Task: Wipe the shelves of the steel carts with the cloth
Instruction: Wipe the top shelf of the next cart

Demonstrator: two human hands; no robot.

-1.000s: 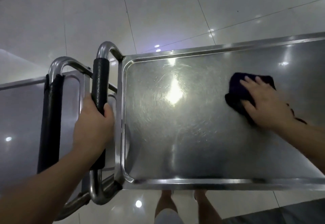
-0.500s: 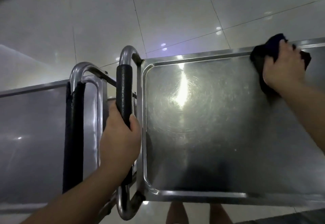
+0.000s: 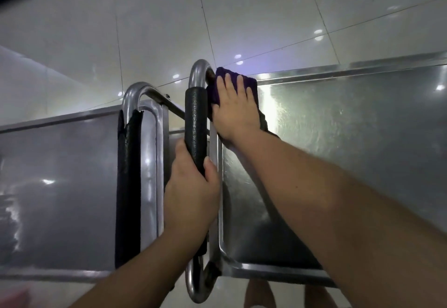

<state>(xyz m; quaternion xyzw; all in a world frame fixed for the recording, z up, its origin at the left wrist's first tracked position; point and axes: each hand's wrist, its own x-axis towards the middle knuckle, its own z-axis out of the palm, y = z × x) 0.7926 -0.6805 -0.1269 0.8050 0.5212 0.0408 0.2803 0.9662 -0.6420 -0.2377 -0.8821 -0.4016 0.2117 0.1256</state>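
Steel cart shelf (image 3: 350, 157), purple cloth (image 3: 244, 83) lying on its far left corner; second cart's shelf (image 3: 60, 186) alongside, both above tiled floor (image 3: 157, 17)

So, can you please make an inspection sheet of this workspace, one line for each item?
Surface: steel top shelf, shiny, with swirl marks.
Job's things: dark purple cloth at the shelf's far corner by the handle; second cart alongside.
Clutter: nothing seen.
Hands: right hand presses flat on the cloth; left hand grips the black padded handle.
Cables: nothing seen.
Surroundings: glossy tiled floor with light reflections.
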